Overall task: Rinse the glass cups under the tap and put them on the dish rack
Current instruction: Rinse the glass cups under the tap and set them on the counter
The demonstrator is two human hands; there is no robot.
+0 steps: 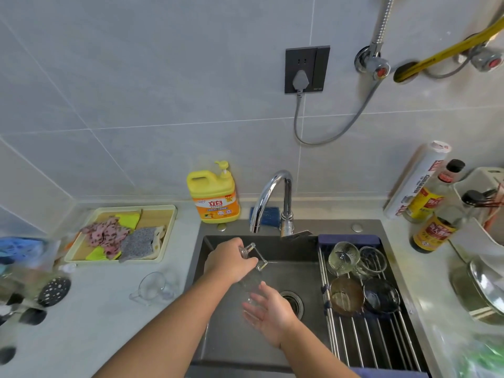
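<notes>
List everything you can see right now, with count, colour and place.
glass cup in hand: 1, clear, over the sink
glass cup on counter: 1, clear, left of the sink
cups on rack: 4, clear, amber and dark, upper part of the dish rack
dish rack: 1, steel bars, across the sink's right side
sink: 1, dark grey
tap: 1, chrome, behind the sink
soap jug: 1, yellow, left of the tap
tray of cloths: 1, cream, left counter
sauce bottles: 2, right counter
left hand: grips the cup
right hand: open under the cup
</notes>
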